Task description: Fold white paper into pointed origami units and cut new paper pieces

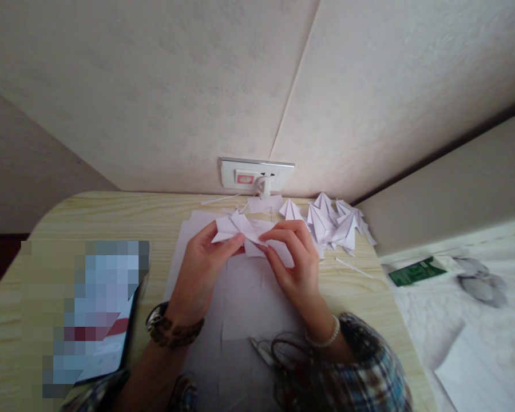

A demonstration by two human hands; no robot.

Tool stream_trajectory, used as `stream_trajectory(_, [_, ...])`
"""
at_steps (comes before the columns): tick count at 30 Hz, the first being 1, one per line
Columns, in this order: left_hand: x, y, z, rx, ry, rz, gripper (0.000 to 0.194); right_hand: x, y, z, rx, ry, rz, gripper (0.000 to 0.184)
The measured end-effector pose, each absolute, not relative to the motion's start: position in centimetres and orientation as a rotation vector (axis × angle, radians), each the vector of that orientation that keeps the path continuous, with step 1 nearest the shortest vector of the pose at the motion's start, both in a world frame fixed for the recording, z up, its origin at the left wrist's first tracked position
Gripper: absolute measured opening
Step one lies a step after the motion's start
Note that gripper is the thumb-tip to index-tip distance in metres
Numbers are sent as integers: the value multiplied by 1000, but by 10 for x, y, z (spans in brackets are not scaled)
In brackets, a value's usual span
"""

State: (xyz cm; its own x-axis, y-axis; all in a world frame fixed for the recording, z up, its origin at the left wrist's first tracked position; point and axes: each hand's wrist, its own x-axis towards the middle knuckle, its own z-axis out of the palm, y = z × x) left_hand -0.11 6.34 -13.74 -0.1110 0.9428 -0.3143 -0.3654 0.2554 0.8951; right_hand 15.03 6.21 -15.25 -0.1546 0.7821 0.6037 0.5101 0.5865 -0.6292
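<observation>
Between both hands is a folded white piece of paper (232,226), held above a stack of white sheets. My left hand (206,254) grips its left side, with the thumb pressed on top and the fingers underneath. My right hand (294,252) pinches the right side between thumb and fingers. Below the hands lie the white sheets (206,320). A pair of scissors (264,352) rests on them near my right wrist, its handles partly hidden by dark strands and the sleeve. Right of my right hand sits a pile of folded paper pieces (326,223).
A tablet or large phone (111,355), partly blurred out, lies on the wooden table (163,209) at left. A wall socket (257,174) with a plug stands behind. Paper strips (354,268) are scattered about. Right of the table, a green packet (418,271) lies on a white quilted surface.
</observation>
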Motion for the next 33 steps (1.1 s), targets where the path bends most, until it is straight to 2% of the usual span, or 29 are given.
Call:
stream_trajectory(11, [-1, 63, -134, 678, 1168, 1242, 17, 149, 63, -149, -1052, -1708, 397, 16])
stream_trajectory(33, [2, 60, -133, 711, 1172, 1257, 20, 145, 63, -150, -1127, -1509, 597, 14])
